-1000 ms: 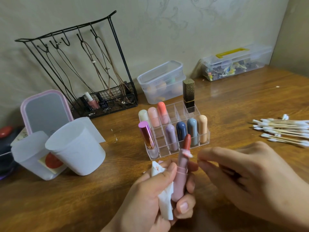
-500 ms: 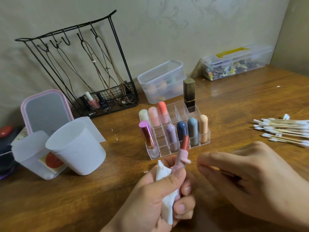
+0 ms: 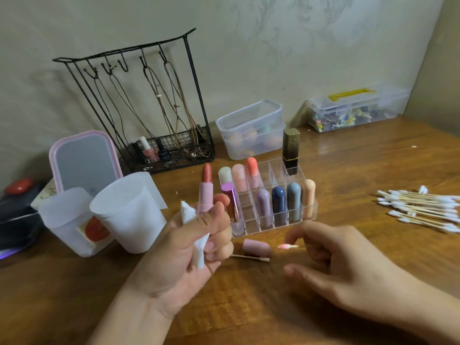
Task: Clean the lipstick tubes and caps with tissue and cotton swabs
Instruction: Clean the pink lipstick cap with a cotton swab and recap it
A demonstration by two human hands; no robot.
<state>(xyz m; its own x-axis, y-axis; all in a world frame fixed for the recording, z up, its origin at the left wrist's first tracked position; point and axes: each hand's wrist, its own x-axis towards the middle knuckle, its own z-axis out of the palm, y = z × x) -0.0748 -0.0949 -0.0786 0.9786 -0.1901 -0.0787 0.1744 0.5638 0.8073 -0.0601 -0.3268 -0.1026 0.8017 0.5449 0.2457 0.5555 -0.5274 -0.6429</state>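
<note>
Left hand [image 3: 196,245] gripped pink lipstick tube [image 3: 205,192] upright, red bullet exposed, with tissue [image 3: 196,235] tucked in palm. Right hand [image 3: 331,260] pinched pink-stained cotton swab [image 3: 287,246] at fingertips. Pink cap [image 3: 256,247] lay on wooden table [image 3: 348,170] beside used swab [image 3: 251,257], before clear lipstick organizer [image 3: 278,220].

Wooden table [image 3: 348,155] against pale patterned wall [image 3: 273,46]; dim indoor light.
</note>
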